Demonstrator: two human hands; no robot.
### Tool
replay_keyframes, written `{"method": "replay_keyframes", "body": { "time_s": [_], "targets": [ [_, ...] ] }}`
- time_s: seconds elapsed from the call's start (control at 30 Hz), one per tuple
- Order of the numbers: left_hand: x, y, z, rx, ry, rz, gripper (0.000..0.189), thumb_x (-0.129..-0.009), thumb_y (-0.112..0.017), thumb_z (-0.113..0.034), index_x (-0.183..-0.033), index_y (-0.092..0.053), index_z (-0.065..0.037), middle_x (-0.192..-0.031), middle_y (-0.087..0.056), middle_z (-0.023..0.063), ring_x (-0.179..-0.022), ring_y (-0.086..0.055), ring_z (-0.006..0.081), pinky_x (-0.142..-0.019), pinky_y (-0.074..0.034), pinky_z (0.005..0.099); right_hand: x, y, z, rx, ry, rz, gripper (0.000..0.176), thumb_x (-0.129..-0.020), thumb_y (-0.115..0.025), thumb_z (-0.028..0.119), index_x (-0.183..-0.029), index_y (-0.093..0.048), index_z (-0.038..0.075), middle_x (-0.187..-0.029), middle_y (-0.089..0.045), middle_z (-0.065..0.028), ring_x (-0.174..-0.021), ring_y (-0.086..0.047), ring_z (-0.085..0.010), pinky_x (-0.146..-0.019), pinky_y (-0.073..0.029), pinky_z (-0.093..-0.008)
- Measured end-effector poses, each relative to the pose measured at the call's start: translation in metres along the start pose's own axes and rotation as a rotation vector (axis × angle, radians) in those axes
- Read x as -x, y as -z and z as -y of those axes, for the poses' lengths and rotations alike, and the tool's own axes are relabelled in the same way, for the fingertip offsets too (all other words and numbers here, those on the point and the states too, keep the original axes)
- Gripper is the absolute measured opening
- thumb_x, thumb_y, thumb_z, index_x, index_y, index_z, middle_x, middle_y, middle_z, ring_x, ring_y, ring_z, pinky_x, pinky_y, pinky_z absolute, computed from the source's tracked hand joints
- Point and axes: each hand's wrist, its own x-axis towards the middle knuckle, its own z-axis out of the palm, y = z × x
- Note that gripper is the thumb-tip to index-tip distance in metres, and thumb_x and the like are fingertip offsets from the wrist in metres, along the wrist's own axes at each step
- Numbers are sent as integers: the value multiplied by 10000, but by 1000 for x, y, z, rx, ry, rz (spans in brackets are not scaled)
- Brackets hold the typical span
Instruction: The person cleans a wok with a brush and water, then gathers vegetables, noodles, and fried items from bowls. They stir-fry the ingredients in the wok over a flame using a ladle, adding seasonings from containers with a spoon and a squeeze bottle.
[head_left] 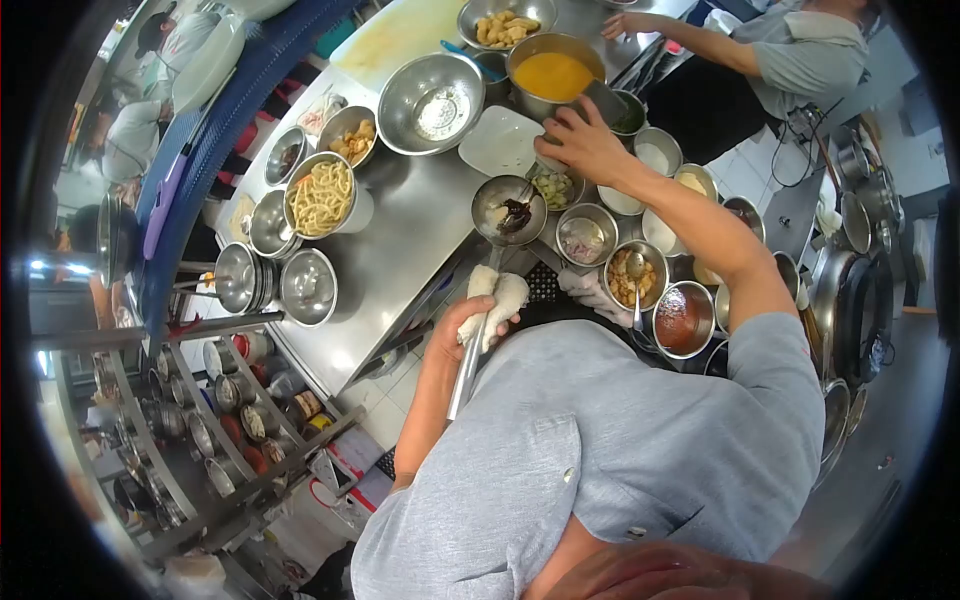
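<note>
My left hand (475, 322) is closed around the long metal handle of a ladle (462, 385), with a white cloth (505, 292) bunched in the grip. The ladle's bowl (492, 222) points away from me and holds dark sauce and a pale lump. My right hand (585, 145) reaches over the ingredient containers with its fingers curled. A grey metal piece (606, 102) shows by those fingers; what they grip is partly hidden. Beside that hand are a pot of yellow liquid (552, 76) and a container of chopped green pieces (553, 188).
Several containers stand near my right arm, including red sauce (684, 318) and brown pieces with a spoon (634, 278). On the steel counter (400, 250) are a large steel bowl (430, 104), a white tray (497, 142) and thick noodles (320, 197). Another person (800, 60) works at upper right.
</note>
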Motion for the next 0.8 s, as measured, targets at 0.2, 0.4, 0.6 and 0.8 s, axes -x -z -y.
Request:
{"method": "replay_keyframes", "body": {
  "time_s": [0.2, 0.4, 0.6, 0.8],
  "targets": [
    [-18, -8, -11, -56, 29, 24, 560, -812, -627, -195, -1222, -392, 106, -881, -606, 268, -595, -617, 202, -412, -524, 234, -4, 13, -9, 97, -17, 65, 267, -792, -557, 156, -1048, -573, 230, -1082, -544, 3, -1137, -467, -216, -1063, -242, -541],
    [-24, -8, -14, -61, 32, 40, 550, -819, -622, -193, -1219, -391, 107, -875, -610, 267, -607, -628, 209, -417, -533, 229, -5, 19, -16, 102, -39, 26, 259, -798, -553, 156, -1044, -578, 234, -1083, -550, 7, -1133, -469, -215, -1052, -249, -534],
    [-27, -10, -15, -52, 40, 77, 505, -838, -602, -167, -1213, -399, 104, -879, -615, 261, -609, -632, 206, -430, -539, 230, -8, 28, -20, 157, -49, 38, 251, -795, -558, 152, -1032, -586, 230, -1082, -554, 6, -1122, -470, -213, -1037, -263, -531],
    [-23, -18, -21, -104, 50, 23, 481, -840, -608, -176, -1192, -431, 99, -865, -628, 248, -608, -633, 192, -427, -530, 229, 6, 21, -16, 6, -154, 20, 371, -751, -602, 109, -1103, -591, 227, -1106, -551, -18, -1131, -459, -248, -1035, -264, -544]
  ]
}}
